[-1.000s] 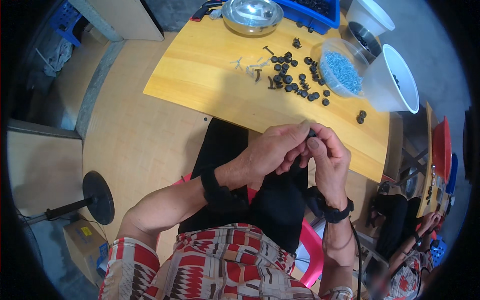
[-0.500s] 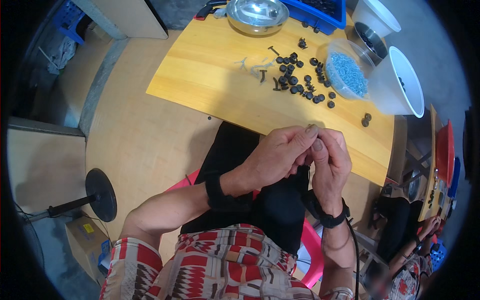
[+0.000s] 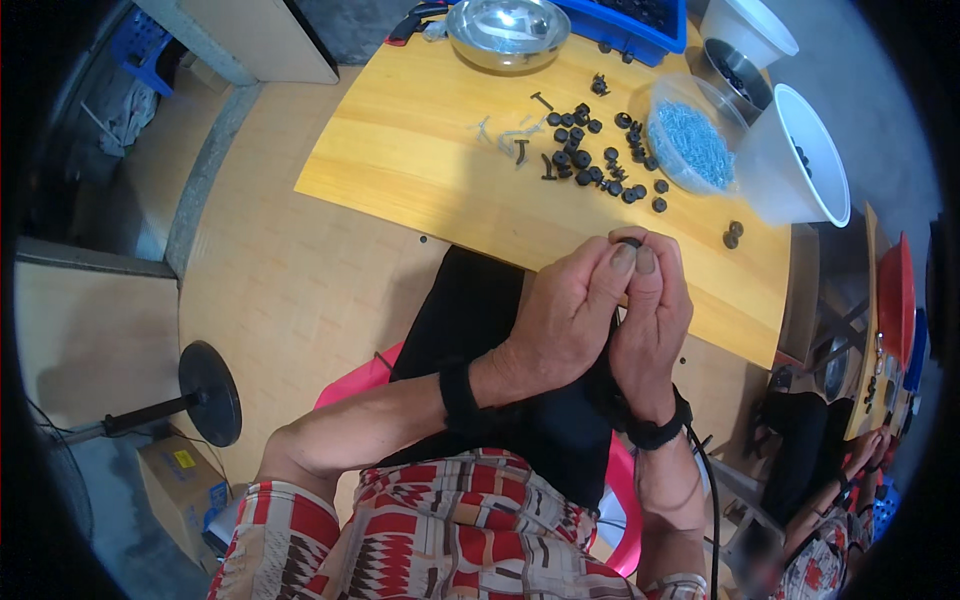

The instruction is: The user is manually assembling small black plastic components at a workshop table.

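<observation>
At the near edge of the table, my left hand [image 3: 570, 305] and my right hand [image 3: 652, 310] are pressed together, thumbs side by side. A small black round part [image 3: 629, 241] shows just past the thumb tips, pinched by both hands; its lower side is hidden by the fingers. Beyond them lie several loose black knob-like parts [image 3: 582, 159], scattered over the wood. Left of these are a black T-shaped piece [image 3: 521, 150] and some thin pale strands [image 3: 483, 130]. A pair of dark round parts [image 3: 734, 234] sits to the right of my hands.
On the yellow wooden table [image 3: 400, 150] stand a shiny metal bowl [image 3: 508, 35], a blue bin [image 3: 640, 30], a clear tub of light-blue small pieces [image 3: 692, 145] and a tilted white bucket [image 3: 800, 160]. Another person's hands [image 3: 868, 450] work at a table on the far right.
My thumbs have straightened and come side by side, and the black part now shows above their tips. Both hands have shifted slightly, and the view has moved a little.
</observation>
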